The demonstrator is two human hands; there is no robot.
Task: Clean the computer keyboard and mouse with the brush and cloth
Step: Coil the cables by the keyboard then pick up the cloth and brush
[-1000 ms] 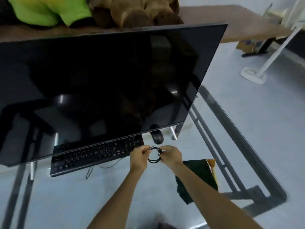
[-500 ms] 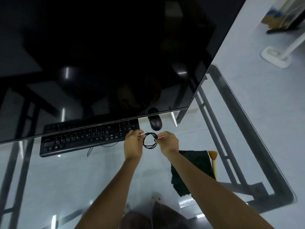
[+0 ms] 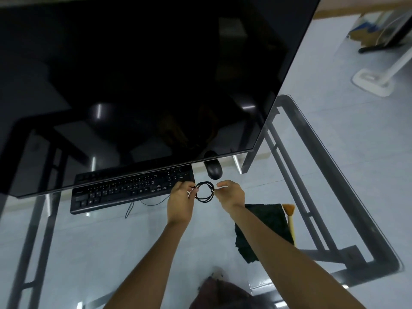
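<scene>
A black keyboard [image 3: 124, 190] lies on the glass table, partly under the monitor's lower edge. A black mouse [image 3: 213, 170] sits to its right. Just in front of the mouse, my left hand [image 3: 181, 202] and my right hand [image 3: 230, 195] hold a small coil of black cable [image 3: 204, 191] between them, each pinching one side. A dark cloth [image 3: 266, 221] lies on the table under my right forearm. A wooden-handled brush [image 3: 289, 216] with tan bristles lies along the cloth's right side.
A large dark monitor [image 3: 142, 81] leans over the back of the glass table [image 3: 93, 246] and hides the keyboard's far rows. The table's metal frame [image 3: 334, 197] shows through the glass at right. A white stand base [image 3: 372, 82] rests on the floor beyond.
The view has tipped downward and closer over the table. My hands stay at the cable coil by the mouse, and the fingers of my right hand have shifted along the loop.
</scene>
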